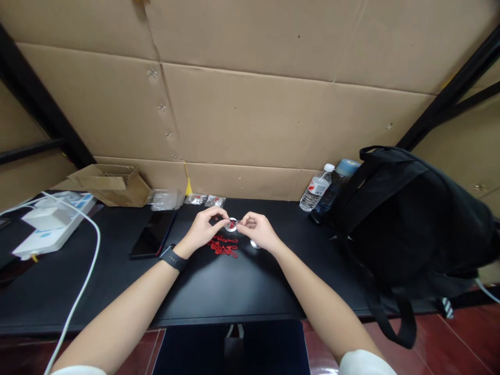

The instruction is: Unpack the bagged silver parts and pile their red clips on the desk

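Over the middle of the black table, my left hand (pixel 209 225) and my right hand (pixel 258 229) meet with pinched fingers at a small round silver disc (pixel 231 225) with red at its centre. The left thumb and forefinger are on its left edge, the right ones on its right edge; finer detail is too small to make out. Just below lies a loose pile of red cord loops (pixel 223 247). Another shiny silver round piece (pixel 254 244) shows partly from under my right hand. A dark watch (pixel 174 258) is on my left wrist.
Small clear packets (pixel 214 201) and plastic bags (pixel 166 199) lie by the cardboard wall. An open cardboard box (pixel 117 185), a black phone (pixel 152 234) and a white power strip (pixel 54 229) are left. Right stand a water bottle (pixel 315 188), a blue-capped bottle (pixel 346 169) and a black backpack (pixel 406 224).
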Demonstrator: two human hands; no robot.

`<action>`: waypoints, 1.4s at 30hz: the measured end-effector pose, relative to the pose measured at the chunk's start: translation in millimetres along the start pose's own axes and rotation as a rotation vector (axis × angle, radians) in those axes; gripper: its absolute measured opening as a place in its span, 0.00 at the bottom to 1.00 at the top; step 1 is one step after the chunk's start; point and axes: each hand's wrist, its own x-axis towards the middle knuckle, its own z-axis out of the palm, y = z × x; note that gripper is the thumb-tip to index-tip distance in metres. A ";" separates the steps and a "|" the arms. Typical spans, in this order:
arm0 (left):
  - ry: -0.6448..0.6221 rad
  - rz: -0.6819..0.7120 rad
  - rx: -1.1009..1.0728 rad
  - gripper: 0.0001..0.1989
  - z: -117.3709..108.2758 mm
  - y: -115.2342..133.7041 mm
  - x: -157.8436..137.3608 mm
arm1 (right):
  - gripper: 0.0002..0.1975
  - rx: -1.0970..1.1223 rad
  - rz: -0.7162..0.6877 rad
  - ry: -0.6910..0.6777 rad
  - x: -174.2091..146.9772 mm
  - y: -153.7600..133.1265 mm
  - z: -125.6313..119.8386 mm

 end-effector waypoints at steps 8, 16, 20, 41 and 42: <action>-0.014 0.089 -0.033 0.08 0.5 11.9 -1.3 | 0.28 0.133 -0.012 0.052 -0.4 -2.6 4.2; 0.002 0.136 0.057 0.08 2.2 20.7 -3.6 | 0.29 0.092 -0.023 0.034 0.2 -7.3 1.2; 0.082 0.140 0.123 0.08 8.2 26.0 -7.2 | 0.27 0.056 -0.038 0.017 -1.1 -14.4 -3.9; -0.206 0.186 0.112 0.06 2.4 29.6 -5.4 | 0.16 -0.085 -0.120 -0.017 -2.8 -7.4 -3.2; -0.211 0.189 0.114 0.06 1.7 29.5 -5.2 | 0.16 -0.087 -0.124 -0.023 -2.5 -6.4 -3.5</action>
